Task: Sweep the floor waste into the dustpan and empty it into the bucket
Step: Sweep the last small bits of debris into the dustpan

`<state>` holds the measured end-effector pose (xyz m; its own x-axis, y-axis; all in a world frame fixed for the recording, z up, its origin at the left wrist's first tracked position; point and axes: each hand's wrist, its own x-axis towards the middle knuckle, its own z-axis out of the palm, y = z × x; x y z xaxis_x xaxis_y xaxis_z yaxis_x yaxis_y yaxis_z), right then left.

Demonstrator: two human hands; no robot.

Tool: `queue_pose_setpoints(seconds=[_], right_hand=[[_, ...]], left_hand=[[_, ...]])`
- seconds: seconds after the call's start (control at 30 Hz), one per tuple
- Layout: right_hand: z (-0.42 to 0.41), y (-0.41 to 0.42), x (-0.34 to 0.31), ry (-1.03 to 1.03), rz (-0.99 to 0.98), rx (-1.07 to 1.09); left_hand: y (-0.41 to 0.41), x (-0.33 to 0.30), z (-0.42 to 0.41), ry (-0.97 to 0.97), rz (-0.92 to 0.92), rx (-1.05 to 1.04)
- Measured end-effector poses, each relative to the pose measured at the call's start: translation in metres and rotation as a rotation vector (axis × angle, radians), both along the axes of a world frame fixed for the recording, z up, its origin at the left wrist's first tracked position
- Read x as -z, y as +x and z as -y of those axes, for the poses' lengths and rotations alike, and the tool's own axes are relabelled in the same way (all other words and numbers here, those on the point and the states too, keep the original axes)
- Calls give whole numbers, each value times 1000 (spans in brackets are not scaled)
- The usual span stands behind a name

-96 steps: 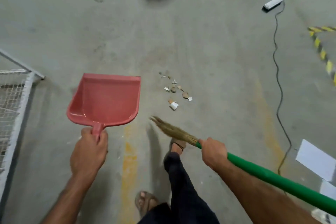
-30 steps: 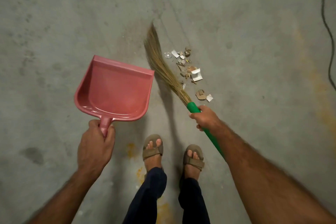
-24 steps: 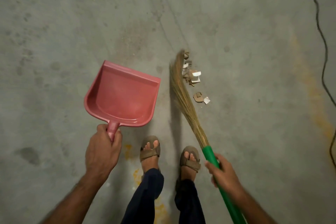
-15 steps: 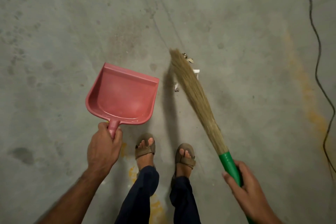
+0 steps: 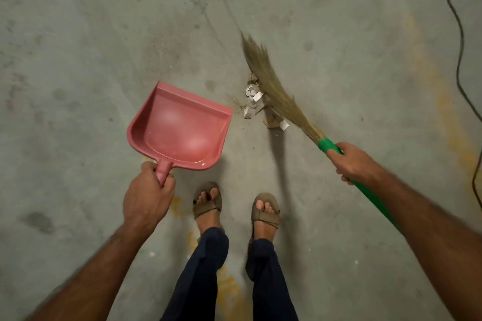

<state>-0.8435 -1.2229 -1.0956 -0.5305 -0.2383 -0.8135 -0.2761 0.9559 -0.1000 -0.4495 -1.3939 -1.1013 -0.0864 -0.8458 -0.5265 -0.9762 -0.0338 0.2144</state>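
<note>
My left hand [image 5: 147, 195] grips the short handle of a pink dustpan [image 5: 180, 126], whose pan is bare inside and points up and to the right. My right hand [image 5: 353, 161] holds the green handle of a grass broom [image 5: 273, 88]. The bristles slant up to the left and lie over a small heap of paper and cardboard scraps [image 5: 254, 98] on the concrete floor. The heap sits just right of the dustpan's front corner, a short gap apart. The bucket is out of sight.
My two sandalled feet [image 5: 234, 206] stand just below the dustpan and the scraps. A black cable [image 5: 461, 41] runs down the right edge of the floor. Yellow stains mark the concrete on the right and between my legs.
My right hand has swung out to the right and up with the broom. The bristles have dragged the scraps into a tighter heap nearer the dustpan. The dustpan has hardly moved.
</note>
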Motion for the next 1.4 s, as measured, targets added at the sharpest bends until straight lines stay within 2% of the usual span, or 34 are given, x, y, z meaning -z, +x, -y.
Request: queue_pose_setpoints(seconds=[0.1, 0.17, 0.37, 0.47, 0.57, 0.73, 0.83, 1.03, 1.2, 1.3, 1.4], right_hand=[[-65, 15, -14, -8, -24, -77], [-107, 31, -30, -62, 5, -50], [-188, 90, -87, -220, 105, 250], [-211, 113, -84, -191, 73, 387], [-216, 129, -53, -116, 57, 425], [-190, 145, 18, 0, 106, 297], [-190, 155, 41, -7, 105, 220], [-215, 170, 1, -77, 100, 214], [-225, 156, -40, -156, -31, 190], [-197, 131, -37, -189, -137, 77], [-156, 95, -5, -168, -178, -85]], left_hand=[[-4, 0, -8, 19, 2, 17], [-5, 1, -14, 26, 9, 24], [-7, 2, -30, 41, 23, 61], [-8, 2, -35, 43, 46, 99], [-11, 5, -40, 48, 65, 147], [-19, 8, -50, 60, 75, 179], [-21, 8, -54, 65, 68, 191], [-15, 3, -58, 68, 93, 199], [-9, 5, -61, 97, 74, 161], [-6, 9, -64, 108, 82, 174], [1, 14, -68, 124, 103, 183]])
